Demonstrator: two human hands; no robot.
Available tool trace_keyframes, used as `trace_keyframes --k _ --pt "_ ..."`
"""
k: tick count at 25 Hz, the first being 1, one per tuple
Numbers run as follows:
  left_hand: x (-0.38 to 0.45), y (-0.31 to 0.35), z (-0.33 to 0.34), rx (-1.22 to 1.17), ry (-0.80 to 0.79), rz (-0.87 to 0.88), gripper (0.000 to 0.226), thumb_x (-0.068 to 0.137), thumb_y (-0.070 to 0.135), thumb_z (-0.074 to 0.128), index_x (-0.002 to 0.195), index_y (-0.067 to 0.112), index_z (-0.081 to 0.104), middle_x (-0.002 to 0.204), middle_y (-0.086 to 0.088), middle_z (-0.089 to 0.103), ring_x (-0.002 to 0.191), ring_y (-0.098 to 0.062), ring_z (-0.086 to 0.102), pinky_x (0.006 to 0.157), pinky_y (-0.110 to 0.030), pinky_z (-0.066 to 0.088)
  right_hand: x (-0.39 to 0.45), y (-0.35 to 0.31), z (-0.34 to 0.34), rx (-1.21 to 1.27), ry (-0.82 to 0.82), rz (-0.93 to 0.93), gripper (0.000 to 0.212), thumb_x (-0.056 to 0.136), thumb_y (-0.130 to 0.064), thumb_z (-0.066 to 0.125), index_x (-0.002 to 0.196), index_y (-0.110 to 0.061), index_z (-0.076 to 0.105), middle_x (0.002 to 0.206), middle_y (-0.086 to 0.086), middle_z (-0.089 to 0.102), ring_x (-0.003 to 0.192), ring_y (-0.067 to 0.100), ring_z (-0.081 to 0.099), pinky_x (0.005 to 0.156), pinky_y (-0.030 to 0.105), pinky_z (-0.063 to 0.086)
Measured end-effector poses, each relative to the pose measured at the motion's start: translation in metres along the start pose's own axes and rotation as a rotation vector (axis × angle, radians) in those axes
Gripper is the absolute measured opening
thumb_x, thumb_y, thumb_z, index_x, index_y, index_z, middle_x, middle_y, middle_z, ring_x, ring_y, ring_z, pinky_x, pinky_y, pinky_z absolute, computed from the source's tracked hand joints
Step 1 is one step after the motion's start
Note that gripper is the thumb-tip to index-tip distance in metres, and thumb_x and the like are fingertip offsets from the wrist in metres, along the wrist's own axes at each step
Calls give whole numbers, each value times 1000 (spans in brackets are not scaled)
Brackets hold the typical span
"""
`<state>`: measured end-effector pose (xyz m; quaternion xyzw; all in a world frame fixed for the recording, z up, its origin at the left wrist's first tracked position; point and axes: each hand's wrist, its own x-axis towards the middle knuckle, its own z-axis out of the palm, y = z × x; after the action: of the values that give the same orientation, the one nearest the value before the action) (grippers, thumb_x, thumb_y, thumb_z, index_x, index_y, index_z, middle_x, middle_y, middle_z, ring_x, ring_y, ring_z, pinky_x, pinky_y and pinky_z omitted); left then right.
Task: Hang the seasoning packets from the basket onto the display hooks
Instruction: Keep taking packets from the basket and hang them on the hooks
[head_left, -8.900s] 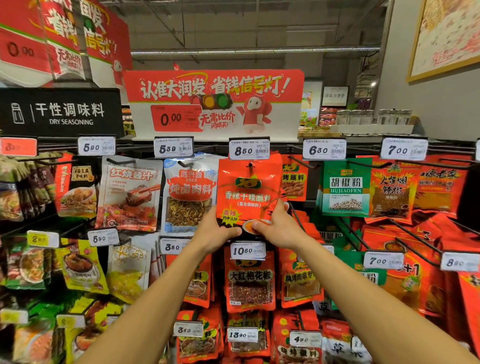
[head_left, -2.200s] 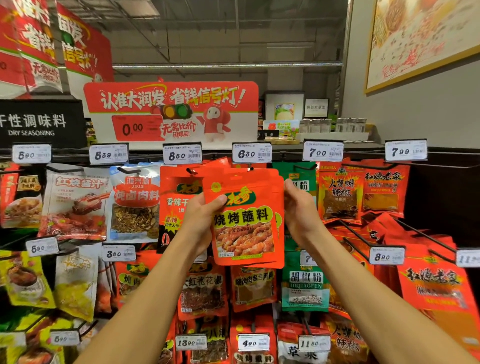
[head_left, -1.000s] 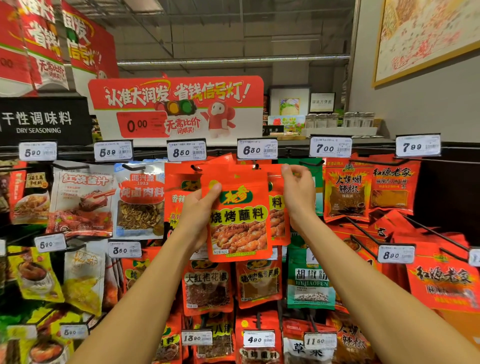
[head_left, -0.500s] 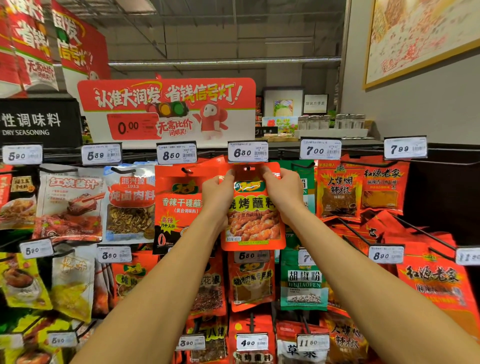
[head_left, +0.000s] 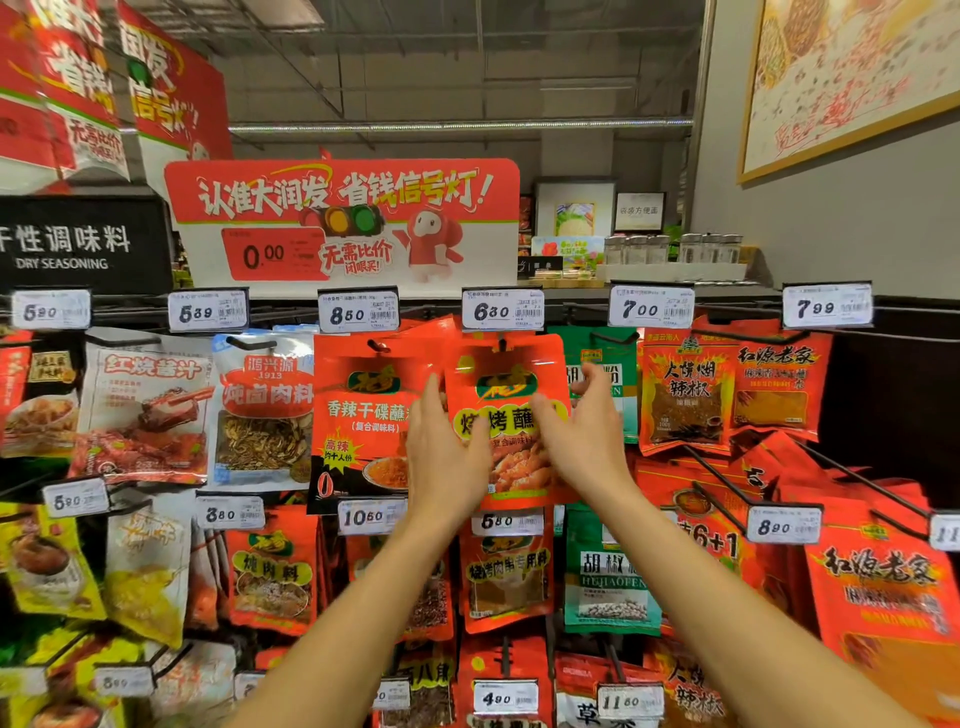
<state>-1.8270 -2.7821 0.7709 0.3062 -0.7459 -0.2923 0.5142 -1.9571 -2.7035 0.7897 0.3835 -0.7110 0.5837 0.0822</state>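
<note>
Both the left hand (head_left: 447, 457) and right hand (head_left: 582, 436) are spread loose, gripping nothing, flanking the orange seasoning packet (head_left: 511, 431) hanging on its hook (head_left: 502, 344) along the rack's top edge. It looks light, floppy, slick; best pinched by its top corners.

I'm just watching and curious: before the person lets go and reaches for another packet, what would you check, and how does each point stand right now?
1. Orange-red barbecue seasoning packet threaded on its black wire hook: ok, the hook shows through the hole.
2. Packet under the white 6.80 price tag: ok.
3. Packet hangs straight: ok, roughly.
4. Left hand has no grip: ok, fingers straight against the packet.
5. Right hand has no grip: ok, fingers relaxed.
6. Basket has more packets: cannot tell, out of view.
</note>
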Motion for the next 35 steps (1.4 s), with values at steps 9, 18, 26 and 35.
trace_keyframes --k 9,18,26,35 --pt "56 9 41 45 -287 -209 65 91 13 60 153 13 39 165 -13 25 148 -28 32 113 -25 26 67 17 43 -186 -110 188 32 100 -37 56 115 -8 54 118 20 65 114 40 59 88 43 47" --pt "52 -4 37 105 -225 -351 53 70 35 54 119 16 55 120 -13 66 113 -38 61 86 -35 44 105 27 52 -270 -113 297 38 101 -41 53 124 -11 52 128 18 61 118 41 57 95 46 47" --pt "42 -9 23 16 -142 -224 51 94 23 56 144 10 52 135 -11 64 129 -29 56 105 -33 41 79 37 50 -54 -187 311 48 102 -46 51 130 -8 56 130 14 63 118 35 58 98 42 48" --pt "-8 -8 -10 -404 -225 -281 20 101 7 52 96 9 71 87 -8 76 69 -12 70 64 -22 54 -34 35 -25 331 118 173 17 98 -19 59 84 -23 68 77 -8 72 76 15 70 65 35 56"
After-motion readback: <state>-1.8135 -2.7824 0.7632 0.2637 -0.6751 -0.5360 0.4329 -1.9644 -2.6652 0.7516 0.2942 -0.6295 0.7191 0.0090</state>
